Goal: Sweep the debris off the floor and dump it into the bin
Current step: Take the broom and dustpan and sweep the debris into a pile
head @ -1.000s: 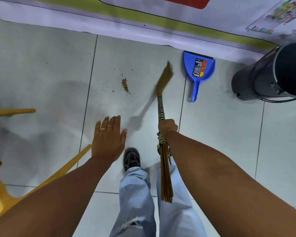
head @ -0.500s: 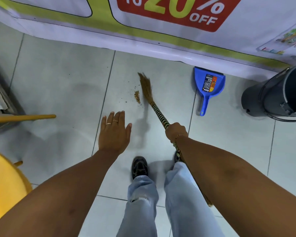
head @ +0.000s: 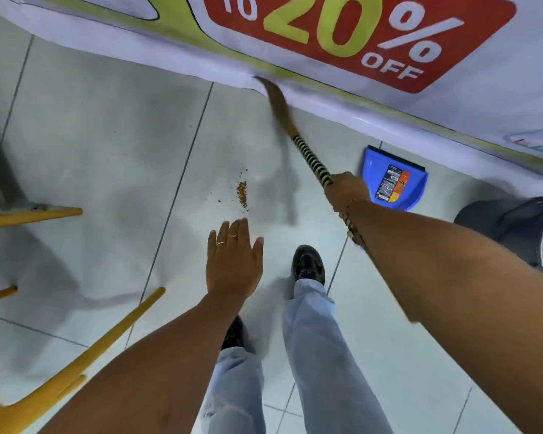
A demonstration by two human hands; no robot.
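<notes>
A small pile of brown debris (head: 242, 193) lies on the pale floor tiles, just beyond my left hand (head: 234, 262), which hovers flat with fingers apart and holds nothing. My right hand (head: 345, 192) grips the striped handle of a stick broom (head: 308, 153). The broom's blurred bristle end is raised toward the banner, up and right of the debris. A blue dustpan (head: 402, 186) lies on the floor behind my right hand, partly hidden by my wrist. The dark bin (head: 514, 227) shows at the right edge, mostly behind my right forearm.
A banner (head: 342, 42) reading "20% OFF" runs along the wall base ahead. Yellow chair legs (head: 85, 355) stick out at the lower left and left edge. My two feet in dark shoes (head: 308, 264) stand just below the debris.
The broom head swung from beside the debris up and to the right, toward the banner. My right hand moved right, near the dustpan. My view shifted closer to the wall.
</notes>
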